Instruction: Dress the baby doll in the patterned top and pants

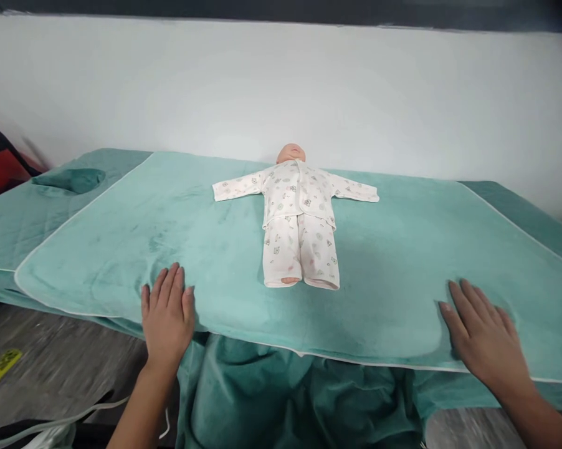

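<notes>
A baby doll [300, 218] in white printed pyjamas lies on its back, arms stretched out, in the middle of a teal blanket [393, 268] with white piping. My left hand [167, 318] rests flat on the blanket's near edge, fingers stretched out, left of the doll. My right hand [481, 333] lies flat on the near edge too, fingers spread, to the doll's right. Both hands hold nothing.
The blanket covers a bed with a darker teal sheet [281, 399] hanging down in front. A face hole [70, 179] dents the bed at far left. A white wall [281, 87] stands behind. Grey wooden floor [52, 368] with white cables [52, 427] lies at lower left.
</notes>
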### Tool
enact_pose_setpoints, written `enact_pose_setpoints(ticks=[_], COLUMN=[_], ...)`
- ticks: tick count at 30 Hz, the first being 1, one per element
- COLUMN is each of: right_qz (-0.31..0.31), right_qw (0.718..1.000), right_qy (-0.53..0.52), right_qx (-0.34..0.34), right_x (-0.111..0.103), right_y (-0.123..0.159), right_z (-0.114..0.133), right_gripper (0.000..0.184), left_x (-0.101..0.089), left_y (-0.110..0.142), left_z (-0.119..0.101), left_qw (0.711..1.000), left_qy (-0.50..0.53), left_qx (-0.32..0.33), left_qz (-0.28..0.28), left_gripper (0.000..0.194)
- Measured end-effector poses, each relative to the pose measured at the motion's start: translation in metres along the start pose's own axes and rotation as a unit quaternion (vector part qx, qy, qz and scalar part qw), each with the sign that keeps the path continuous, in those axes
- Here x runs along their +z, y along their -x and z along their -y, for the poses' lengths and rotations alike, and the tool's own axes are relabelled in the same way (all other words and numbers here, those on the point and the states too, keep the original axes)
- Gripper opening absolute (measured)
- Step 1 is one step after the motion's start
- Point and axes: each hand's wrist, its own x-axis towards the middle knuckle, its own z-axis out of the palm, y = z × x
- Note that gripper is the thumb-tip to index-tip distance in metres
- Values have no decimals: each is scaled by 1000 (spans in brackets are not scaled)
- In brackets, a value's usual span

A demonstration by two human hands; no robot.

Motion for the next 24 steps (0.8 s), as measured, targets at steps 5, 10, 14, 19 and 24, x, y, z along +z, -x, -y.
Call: enact_pose_setpoints(ticks=[5,10,14,19,24], right_qz=[-11,-14,-26,-34,-27], right_qw=[1000,1000,1000,999,1000], right_qy=[1,6,-5,-9,2], right_qx=[12,12,-4,5,5], right_x=[2,3,7,10,9], right_y=[1,1,1,1,1], right_z=[4,4,0,-1,0], right_gripper=[63,60,62,61,61], left_x=[12,15,13,12,13], left_y=[2,2,2,2,6], left_z=[-4,-6,-7,-11,-12], left_qw=[999,998,998,997,997], left_qy=[4,1,8,19,18], left_qx=[-30,-42,-48,-67,-66], left_qz=[-45,-44,-46,-30,-45], left_gripper=[50,51,51,52,52])
